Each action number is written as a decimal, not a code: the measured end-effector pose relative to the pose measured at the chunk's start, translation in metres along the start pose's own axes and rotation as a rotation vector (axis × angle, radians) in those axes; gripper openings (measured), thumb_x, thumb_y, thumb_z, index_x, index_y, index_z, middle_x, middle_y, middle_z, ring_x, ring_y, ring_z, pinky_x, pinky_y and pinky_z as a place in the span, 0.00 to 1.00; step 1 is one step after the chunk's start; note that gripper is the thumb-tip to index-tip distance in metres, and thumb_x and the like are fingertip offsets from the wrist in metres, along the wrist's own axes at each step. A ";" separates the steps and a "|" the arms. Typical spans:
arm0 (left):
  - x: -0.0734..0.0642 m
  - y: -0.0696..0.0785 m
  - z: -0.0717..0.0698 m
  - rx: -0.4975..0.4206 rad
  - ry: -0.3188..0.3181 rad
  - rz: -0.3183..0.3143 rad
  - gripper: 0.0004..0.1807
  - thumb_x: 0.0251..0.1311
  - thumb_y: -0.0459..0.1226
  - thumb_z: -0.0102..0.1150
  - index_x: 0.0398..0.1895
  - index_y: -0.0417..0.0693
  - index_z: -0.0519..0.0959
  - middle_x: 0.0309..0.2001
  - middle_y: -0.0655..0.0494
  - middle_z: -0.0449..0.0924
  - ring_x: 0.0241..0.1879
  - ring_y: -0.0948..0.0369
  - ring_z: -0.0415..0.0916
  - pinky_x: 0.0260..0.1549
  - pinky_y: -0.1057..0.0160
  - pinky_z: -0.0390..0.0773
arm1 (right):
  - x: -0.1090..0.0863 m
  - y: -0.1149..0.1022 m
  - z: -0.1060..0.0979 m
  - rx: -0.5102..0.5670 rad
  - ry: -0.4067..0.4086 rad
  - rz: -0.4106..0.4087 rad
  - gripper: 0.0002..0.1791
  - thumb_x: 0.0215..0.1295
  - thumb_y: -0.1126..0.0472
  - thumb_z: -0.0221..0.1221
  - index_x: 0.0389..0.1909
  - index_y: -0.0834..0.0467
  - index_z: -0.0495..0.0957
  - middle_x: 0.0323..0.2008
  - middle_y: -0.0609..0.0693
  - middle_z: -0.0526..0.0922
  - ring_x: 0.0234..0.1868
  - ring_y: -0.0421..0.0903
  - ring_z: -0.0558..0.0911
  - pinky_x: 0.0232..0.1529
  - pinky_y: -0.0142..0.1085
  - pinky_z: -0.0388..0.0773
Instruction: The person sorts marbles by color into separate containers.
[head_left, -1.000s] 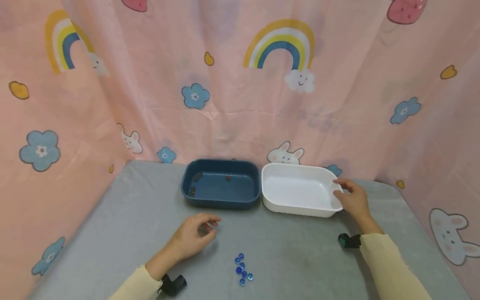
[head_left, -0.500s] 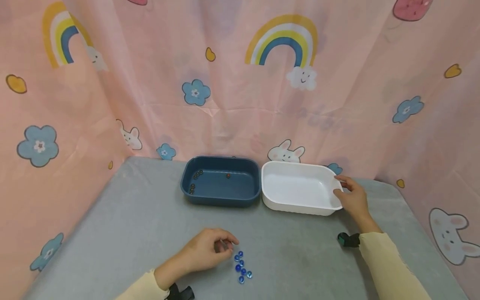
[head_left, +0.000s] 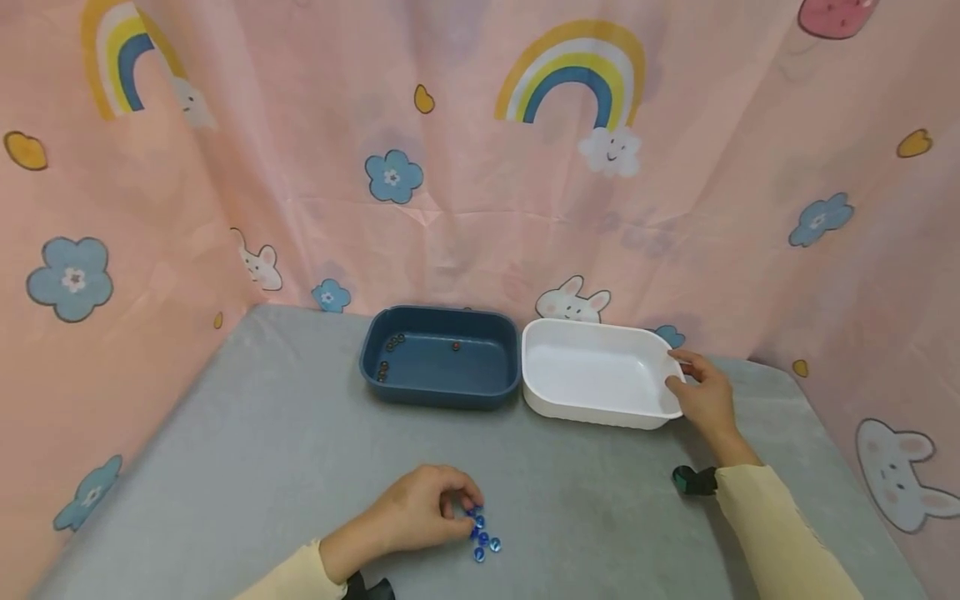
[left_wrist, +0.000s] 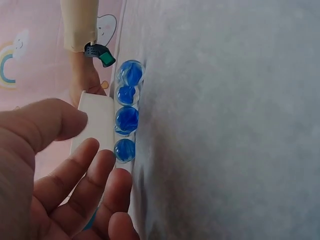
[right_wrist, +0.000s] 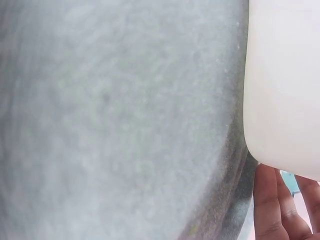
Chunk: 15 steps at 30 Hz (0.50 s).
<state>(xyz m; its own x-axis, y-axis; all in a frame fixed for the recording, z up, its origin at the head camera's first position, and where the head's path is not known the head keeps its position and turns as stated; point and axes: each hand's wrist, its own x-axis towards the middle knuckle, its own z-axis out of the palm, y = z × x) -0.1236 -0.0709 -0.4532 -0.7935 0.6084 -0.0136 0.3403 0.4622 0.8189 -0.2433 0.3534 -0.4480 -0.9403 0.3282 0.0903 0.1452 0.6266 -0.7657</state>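
Several blue glass marbles lie in a small cluster on the grey cloth. My left hand has come up to their left side, its fingertips overlapping the nearest ones in the head view. In the left wrist view its fingers are loosely bent, with a gap to the thumb and nothing between them; the marbles sit just beyond the fingertips. At the back right, my right hand grips the right end of a white tray, thumb over the rim and fingers against the outer wall.
A dark blue tray stands directly left of the white one, holding several small brown marbles. Behind both trays hangs a pink patterned curtain, which also borders the grey cloth-covered table on the sides.
My left hand has moved right and toward me, from in front of the blue tray to the blue marbles. The right hand stays on the white tray. The head view has tilted slightly.
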 end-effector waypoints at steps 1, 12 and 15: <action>0.000 0.000 0.001 0.001 0.002 -0.003 0.09 0.49 0.36 0.68 0.37 0.54 0.84 0.33 0.66 0.81 0.22 0.76 0.70 0.24 0.73 0.73 | 0.000 0.000 0.001 -0.001 0.003 0.005 0.26 0.64 0.67 0.53 0.65 0.60 0.70 0.61 0.66 0.73 0.64 0.64 0.68 0.61 0.60 0.67; 0.002 -0.001 0.002 0.072 0.045 -0.010 0.11 0.47 0.33 0.67 0.34 0.55 0.84 0.31 0.66 0.80 0.23 0.76 0.69 0.24 0.74 0.72 | 0.000 0.000 0.002 0.000 0.003 0.033 0.27 0.65 0.65 0.53 0.66 0.59 0.68 0.64 0.64 0.71 0.64 0.62 0.69 0.63 0.59 0.65; 0.002 -0.002 0.003 0.082 0.050 -0.017 0.11 0.47 0.32 0.67 0.34 0.56 0.84 0.31 0.66 0.80 0.23 0.77 0.69 0.24 0.74 0.72 | 0.000 0.000 0.001 0.004 0.000 0.037 0.27 0.65 0.65 0.53 0.67 0.58 0.68 0.64 0.64 0.71 0.64 0.62 0.68 0.63 0.59 0.65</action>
<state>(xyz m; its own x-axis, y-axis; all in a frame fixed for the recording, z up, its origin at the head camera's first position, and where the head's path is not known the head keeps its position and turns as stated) -0.1245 -0.0686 -0.4567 -0.8231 0.5679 0.0034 0.3651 0.5246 0.7691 -0.2435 0.3523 -0.4489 -0.9343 0.3511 0.0621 0.1786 0.6115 -0.7708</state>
